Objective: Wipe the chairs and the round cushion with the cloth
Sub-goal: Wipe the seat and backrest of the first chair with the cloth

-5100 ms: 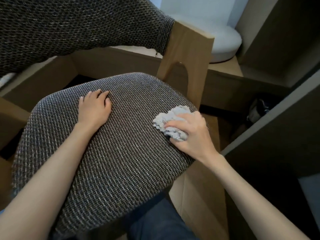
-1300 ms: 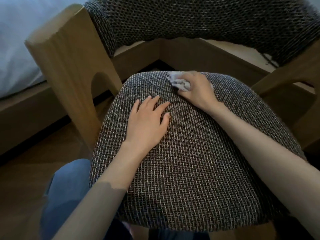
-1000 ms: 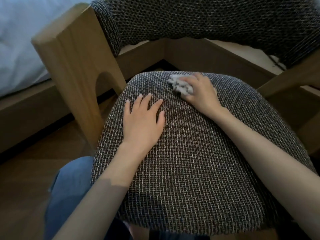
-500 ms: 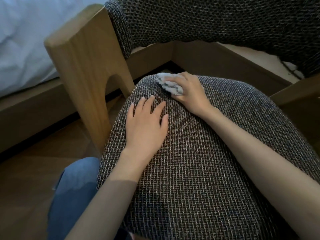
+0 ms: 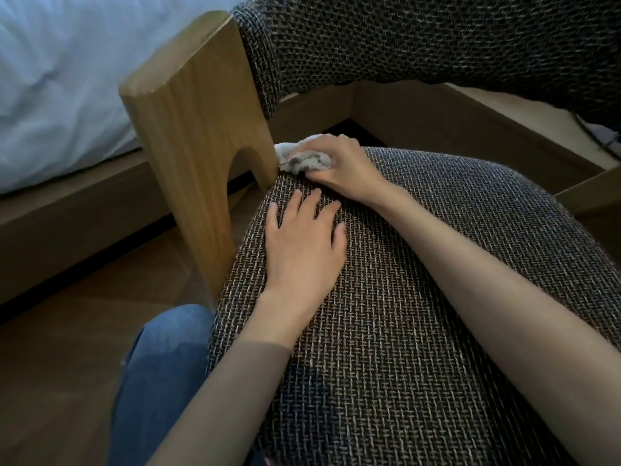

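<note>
since the last frame your right hand [image 5: 342, 173] has slid the cloth [image 5: 302, 160] left, up against the wooden post [image 5: 198, 129]. your left hand [image 5: 302, 250] lies flat on the woven seat [image 5: 403, 314], fingers straight. your right fingers curl round the crumpled white, grey-flecked cloth at the seat's far-left corner.

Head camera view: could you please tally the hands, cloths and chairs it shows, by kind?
hands: 2 (left hand, right hand)
cloth: 1
chair: 1
total: 4
</note>
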A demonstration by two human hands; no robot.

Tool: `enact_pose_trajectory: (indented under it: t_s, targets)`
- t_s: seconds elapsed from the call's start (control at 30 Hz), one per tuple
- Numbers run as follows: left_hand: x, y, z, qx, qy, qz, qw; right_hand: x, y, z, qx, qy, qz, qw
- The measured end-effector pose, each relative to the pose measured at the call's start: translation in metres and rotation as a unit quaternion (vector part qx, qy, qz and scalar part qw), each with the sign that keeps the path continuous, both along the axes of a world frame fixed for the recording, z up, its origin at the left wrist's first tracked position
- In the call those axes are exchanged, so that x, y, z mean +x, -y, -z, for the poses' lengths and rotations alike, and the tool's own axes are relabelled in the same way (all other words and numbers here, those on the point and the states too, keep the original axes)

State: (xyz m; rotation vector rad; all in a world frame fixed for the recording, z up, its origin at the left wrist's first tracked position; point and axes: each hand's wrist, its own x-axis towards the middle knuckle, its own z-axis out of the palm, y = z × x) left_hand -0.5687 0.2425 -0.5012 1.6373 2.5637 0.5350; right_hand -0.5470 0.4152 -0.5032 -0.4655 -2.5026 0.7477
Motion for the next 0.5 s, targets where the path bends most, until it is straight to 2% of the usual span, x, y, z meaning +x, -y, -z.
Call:
enact_pose_trajectory:
  t_s: [0.1, 0.2, 0.37, 0.43, 0.5]
  targets:
    - [0.0, 0.001, 0.001, -0.001, -0.003, 0.004, 1.0, 0.005, -0.005, 0.005, 0.056, 0.021, 0.028, 0.998]
    - [0.0, 0.003, 0.002, -0.002, -0.006, 0.008, 1.0, 0.028, -0.026, 0.01, 0.106, 0.04, 0.144, 0.983]
    - [-0.001, 0.005, 0.001, -0.003, -0.003, 0.012, 1.0, 0.077, -0.056, 0.012, 0.131, 0.124, 0.354, 0.918]
    - [0.0, 0.009, 0.0, -0.001, -0.002, 0.014, 1.0, 0.071, -0.047, 0.01, 0.124, 0.123, 0.367, 0.914]
    - [0.0, 0.014, -0.001, 0.002, -0.002, 0.016, 1.0, 0.056, -0.026, 0.006, 0.113, 0.078, 0.313, 0.94]
